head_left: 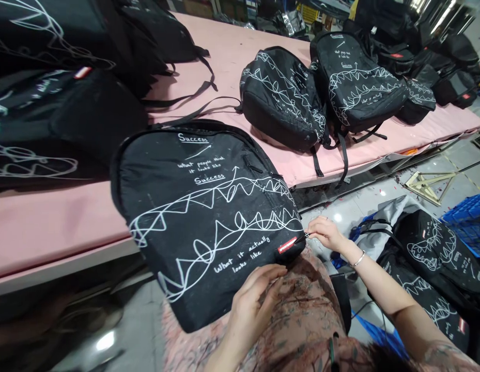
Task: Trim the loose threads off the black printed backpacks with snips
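A black backpack [201, 217] with white scribble print and the word "Success" leans from the pink table edge onto my lap. My left hand [255, 294] rests with curled fingers on its lower edge, below the words "What it actually looks like". My right hand [325, 233] pinches a small dark zipper pull or tool tip at the bag's lower right corner, beside a red label [287, 244]. A bracelet sits on my right wrist.
The pink table [46, 222] carries two more printed backpacks [282, 98] [356, 82] at the back right and a dark pile [49, 103] at the left. On the floor to the right lie more backpacks [437, 258] and a blue crate [472, 217].
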{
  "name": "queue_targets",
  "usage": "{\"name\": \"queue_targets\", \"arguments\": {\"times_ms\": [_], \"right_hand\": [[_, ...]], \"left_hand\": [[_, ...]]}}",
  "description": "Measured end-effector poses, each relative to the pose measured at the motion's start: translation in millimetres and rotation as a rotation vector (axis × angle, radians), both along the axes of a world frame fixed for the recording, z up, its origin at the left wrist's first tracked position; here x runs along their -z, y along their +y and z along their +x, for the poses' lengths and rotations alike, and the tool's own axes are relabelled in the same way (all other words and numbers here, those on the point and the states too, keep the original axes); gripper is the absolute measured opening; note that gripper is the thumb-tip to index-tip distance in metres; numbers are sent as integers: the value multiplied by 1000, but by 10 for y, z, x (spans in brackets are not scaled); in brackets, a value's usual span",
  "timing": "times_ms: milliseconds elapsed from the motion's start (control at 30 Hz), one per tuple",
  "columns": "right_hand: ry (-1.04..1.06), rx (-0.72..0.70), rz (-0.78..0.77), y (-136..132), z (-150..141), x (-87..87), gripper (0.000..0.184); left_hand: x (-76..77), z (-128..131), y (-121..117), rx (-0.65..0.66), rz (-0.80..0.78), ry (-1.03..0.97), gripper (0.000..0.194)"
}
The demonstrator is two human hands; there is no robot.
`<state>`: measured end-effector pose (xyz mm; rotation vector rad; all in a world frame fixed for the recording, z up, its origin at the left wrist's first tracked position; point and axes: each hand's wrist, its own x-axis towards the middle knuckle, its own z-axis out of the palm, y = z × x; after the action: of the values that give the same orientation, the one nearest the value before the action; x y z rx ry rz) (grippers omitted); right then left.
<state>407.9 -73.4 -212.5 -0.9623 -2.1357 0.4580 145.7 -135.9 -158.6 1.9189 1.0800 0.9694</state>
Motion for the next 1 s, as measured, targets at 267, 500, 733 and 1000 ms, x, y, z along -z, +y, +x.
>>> {"name": "queue_targets", "arguments": {"times_ms": [267, 500, 733, 1000], "right_hand": [[23, 49, -30, 2, 101, -76, 15], [6, 24, -20, -19, 67, -67, 18], [-33, -23, -6, 26, -6, -83, 19], [-39, -47, -6, 45, -39, -151, 21]], "left_hand": [[-11, -36, 3, -29, 6, -20, 15], [-35, -24, 14, -42, -4, -23, 15], [-29, -27, 11, -52, -4, -30, 16], [-52, -11, 21, -46, -12, -29, 15]]}}
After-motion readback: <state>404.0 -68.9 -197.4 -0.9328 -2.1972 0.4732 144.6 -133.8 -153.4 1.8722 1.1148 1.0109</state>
